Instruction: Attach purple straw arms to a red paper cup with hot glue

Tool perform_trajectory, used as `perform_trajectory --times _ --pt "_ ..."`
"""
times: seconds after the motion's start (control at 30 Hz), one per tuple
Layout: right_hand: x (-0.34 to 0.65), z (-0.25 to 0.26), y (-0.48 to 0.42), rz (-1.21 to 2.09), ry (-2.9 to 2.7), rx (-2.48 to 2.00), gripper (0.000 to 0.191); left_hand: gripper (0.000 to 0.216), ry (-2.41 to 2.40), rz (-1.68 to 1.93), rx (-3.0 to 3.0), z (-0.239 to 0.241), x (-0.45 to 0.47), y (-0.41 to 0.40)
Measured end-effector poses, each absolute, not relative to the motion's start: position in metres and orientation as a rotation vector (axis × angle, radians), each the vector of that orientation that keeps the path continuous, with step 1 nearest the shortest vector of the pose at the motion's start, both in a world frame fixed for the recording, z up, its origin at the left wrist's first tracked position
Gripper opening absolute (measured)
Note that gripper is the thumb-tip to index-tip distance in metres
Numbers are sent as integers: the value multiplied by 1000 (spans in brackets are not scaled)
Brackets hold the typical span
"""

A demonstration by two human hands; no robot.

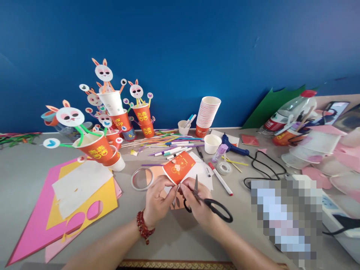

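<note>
A red paper cup (180, 167) with yellow print lies tilted between my hands, its rim towards me. My left hand (159, 202), wearing a red bead bracelet (144, 228), pinches the cup at the rim. Black-handled scissors (218, 210) are tucked in my right hand (198, 204), blade pointing up and away from the cup. The thumb and fingers of that hand also meet at the cup's rim, close to the left thumb. What lies between the fingertips is too small to make out. Orange paper (152, 173) and small leaf-shaped pieces lie beneath.
Rabbit-faced cup figures (92, 147) stand at the left, behind coloured paper sheets (36, 228). Markers (221, 179), a tape roll (142, 178), a glue stick (219, 153) and a blue glue gun (234, 145) surround the cup. Stacked cups (208, 112) stand behind; a black cable (264, 172) runs right.
</note>
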State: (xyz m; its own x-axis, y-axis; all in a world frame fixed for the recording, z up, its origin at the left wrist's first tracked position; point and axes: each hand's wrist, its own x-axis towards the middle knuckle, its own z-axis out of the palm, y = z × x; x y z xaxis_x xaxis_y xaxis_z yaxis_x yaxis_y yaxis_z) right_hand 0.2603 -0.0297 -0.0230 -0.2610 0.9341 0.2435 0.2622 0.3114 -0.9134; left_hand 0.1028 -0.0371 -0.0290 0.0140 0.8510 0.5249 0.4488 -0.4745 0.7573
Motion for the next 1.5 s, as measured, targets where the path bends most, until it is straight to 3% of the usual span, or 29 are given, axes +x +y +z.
perform_trajectory --times 0.13,0.27,0.43,0.53,0.7,1.0,1.5 --pt "258 -28 -29 1220 -1544 -1050 33 7 1273 1459 1782 -37 106 -37" --pt "263 -26 -26 958 -1746 -1057 29 13 1161 1410 1488 -43 107 -35" --pt "269 -17 -24 750 -1938 -1009 30 26 1095 1600 1361 -37 88 -18" --pt "269 -12 -25 740 -1989 -914 30 52 1070 1437 1502 -24 71 -6" --pt "267 -8 -24 703 -2071 -884 33 66 894 998 1475 -15 54 2" --pt "272 -12 -18 671 -2081 -822 23 70 924 1088 1413 -23 55 -1" --pt "266 -18 -28 1368 -1651 -994 24 82 932 1194 1614 -31 60 -10"
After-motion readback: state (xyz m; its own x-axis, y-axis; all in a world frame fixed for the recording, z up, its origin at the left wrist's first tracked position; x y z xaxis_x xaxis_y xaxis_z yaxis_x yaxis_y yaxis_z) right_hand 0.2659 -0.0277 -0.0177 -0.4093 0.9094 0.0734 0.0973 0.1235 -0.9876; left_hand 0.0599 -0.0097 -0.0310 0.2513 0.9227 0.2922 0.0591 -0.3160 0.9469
